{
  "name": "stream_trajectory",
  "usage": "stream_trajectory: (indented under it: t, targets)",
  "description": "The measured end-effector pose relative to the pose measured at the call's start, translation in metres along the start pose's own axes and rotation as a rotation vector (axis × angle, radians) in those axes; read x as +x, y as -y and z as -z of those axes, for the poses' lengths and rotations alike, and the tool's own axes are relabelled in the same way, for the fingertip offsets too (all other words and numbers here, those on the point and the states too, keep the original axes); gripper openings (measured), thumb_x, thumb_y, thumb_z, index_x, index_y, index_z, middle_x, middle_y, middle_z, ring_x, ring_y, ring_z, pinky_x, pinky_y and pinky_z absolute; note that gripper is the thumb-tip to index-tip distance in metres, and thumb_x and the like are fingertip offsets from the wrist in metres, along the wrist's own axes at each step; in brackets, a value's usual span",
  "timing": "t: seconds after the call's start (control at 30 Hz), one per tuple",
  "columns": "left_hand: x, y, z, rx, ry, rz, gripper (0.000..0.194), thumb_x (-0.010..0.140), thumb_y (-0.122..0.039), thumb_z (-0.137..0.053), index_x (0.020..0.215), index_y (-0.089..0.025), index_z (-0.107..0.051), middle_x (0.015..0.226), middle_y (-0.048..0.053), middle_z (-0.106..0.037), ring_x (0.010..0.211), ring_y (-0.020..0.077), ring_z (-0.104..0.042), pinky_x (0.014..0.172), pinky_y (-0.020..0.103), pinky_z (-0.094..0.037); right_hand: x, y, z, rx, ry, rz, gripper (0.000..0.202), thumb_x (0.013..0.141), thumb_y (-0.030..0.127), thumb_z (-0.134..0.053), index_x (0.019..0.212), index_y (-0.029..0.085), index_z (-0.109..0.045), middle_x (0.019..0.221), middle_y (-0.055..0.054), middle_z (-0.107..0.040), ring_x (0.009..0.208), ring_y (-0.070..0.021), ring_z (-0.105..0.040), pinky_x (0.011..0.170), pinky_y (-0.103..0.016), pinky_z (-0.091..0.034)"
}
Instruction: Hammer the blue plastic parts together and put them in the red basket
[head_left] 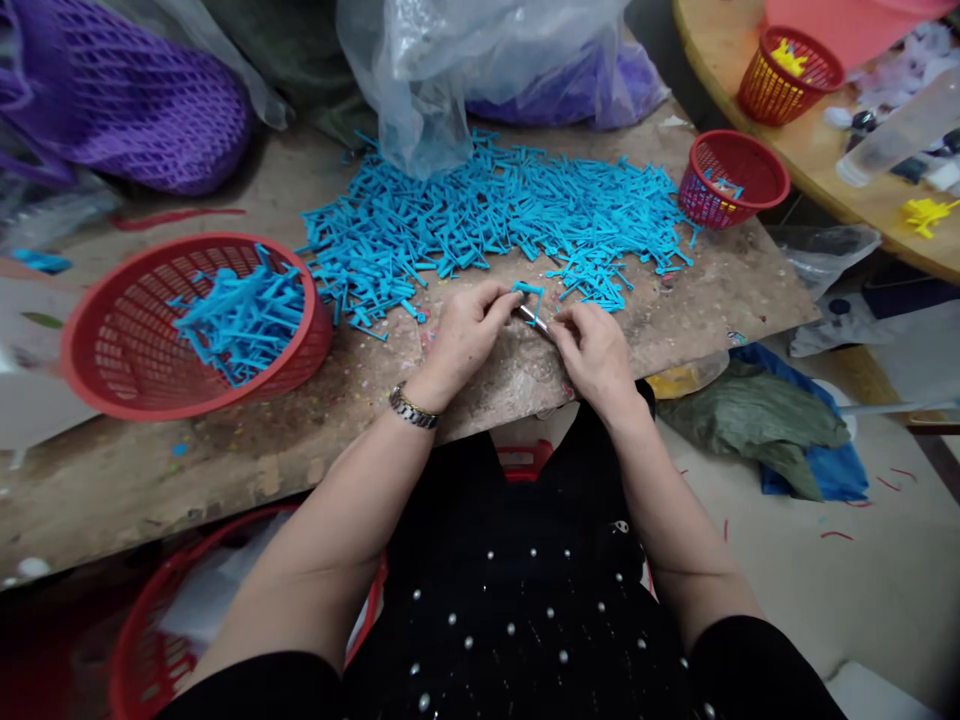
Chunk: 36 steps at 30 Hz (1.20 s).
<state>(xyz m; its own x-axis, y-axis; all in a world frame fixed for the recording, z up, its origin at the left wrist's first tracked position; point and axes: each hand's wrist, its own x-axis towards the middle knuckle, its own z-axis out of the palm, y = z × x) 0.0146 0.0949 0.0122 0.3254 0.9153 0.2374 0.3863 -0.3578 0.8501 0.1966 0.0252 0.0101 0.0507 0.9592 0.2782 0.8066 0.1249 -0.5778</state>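
Note:
My left hand (466,335) is closed, its thumb and forefinger pinching a small blue plastic piece (530,291) with thin arms. My right hand (598,352) is wrapped round a slim silver metal tool (537,322), whose far end reaches the blue piece; its exact kind is not clear. Both hands are just above the near edge of the worn wooden table (502,385). Behind them spreads a large heap of similar blue plastic pieces (480,210). To the left of my left hand, a red plastic basket (97,350) contains more blue pieces (244,315).
A small red basket (776,190) stands at the table's right end. Clear plastic bags (427,100) hang over the heap's back. A purple mesh bag (172,110) lies back left. On the right-hand table (705,40), another red basket (757,95) has yellow pieces.

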Motion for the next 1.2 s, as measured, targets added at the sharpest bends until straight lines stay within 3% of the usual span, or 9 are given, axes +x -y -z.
stream_trajectory:
  t: [0.17,0.37,0.53,0.8,1.03,1.2]
  targets:
    - [0.004,0.011,0.013,0.298,-0.150,-0.064,0.018,0.097,-0.028,-0.055,0.084,-0.020,-0.064,0.084,0.004,-0.069,0.088,0.0197,-0.063,0.083,0.031,-0.046,-0.010,0.001,0.011,-0.300,0.184,-0.037,0.013,0.095,0.027,-0.056,0.098,0.019,-0.065,0.105,-0.013,-0.067,0.100,-0.0291,-0.059,0.085,-0.039,-0.046]
    - [0.007,0.026,0.022,0.486,-0.131,0.009,0.022,0.101,-0.030,-0.048,0.091,-0.019,-0.065,0.100,0.010,-0.070,0.106,0.0258,-0.064,0.097,0.038,-0.045,-0.017,-0.007,0.007,-0.319,0.140,0.046,0.017,0.096,0.023,-0.049,0.096,0.018,-0.064,0.101,-0.015,-0.067,0.096,-0.0298,-0.058,0.084,-0.041,-0.047]
    - [0.006,0.029,0.023,0.546,-0.160,-0.012,0.028,0.102,-0.034,-0.043,0.093,-0.020,-0.066,0.099,0.011,-0.070,0.105,0.0260,-0.063,0.096,0.038,-0.046,-0.018,-0.016,0.007,-0.183,0.065,0.014,0.018,0.096,0.024,-0.047,0.098,0.020,-0.064,0.097,-0.012,-0.068,0.087,-0.0261,-0.060,0.079,-0.037,-0.048]
    - [0.002,0.012,0.008,0.642,-0.002,-0.033,0.023,0.101,-0.027,-0.047,0.093,-0.017,-0.066,0.107,0.014,-0.067,0.103,0.0280,-0.064,0.089,0.038,-0.047,-0.021,-0.011,0.023,0.112,0.032,-0.025,0.035,0.096,0.025,-0.044,0.123,0.018,-0.066,0.099,-0.008,-0.073,0.090,-0.0246,-0.067,0.083,-0.038,-0.051]
    - [0.005,0.019,0.005,0.603,0.021,-0.089,0.023,0.100,-0.024,-0.047,0.090,-0.016,-0.067,0.104,0.014,-0.068,0.101,0.0272,-0.062,0.090,0.039,-0.047,-0.023,0.000,0.011,0.123,0.003,0.091,0.038,0.099,0.025,-0.042,0.132,0.021,-0.062,0.126,-0.011,-0.071,0.116,-0.0265,-0.066,0.103,-0.046,-0.053]
    - [0.005,0.022,0.006,0.606,0.020,-0.096,0.023,0.098,-0.022,-0.047,0.095,-0.016,-0.070,0.105,0.014,-0.070,0.102,0.0265,-0.063,0.091,0.038,-0.049,-0.024,0.001,-0.001,0.045,0.041,0.089,0.043,0.100,0.024,-0.041,0.137,0.018,-0.060,0.126,-0.014,-0.071,0.118,-0.0298,-0.066,0.105,-0.050,-0.052]
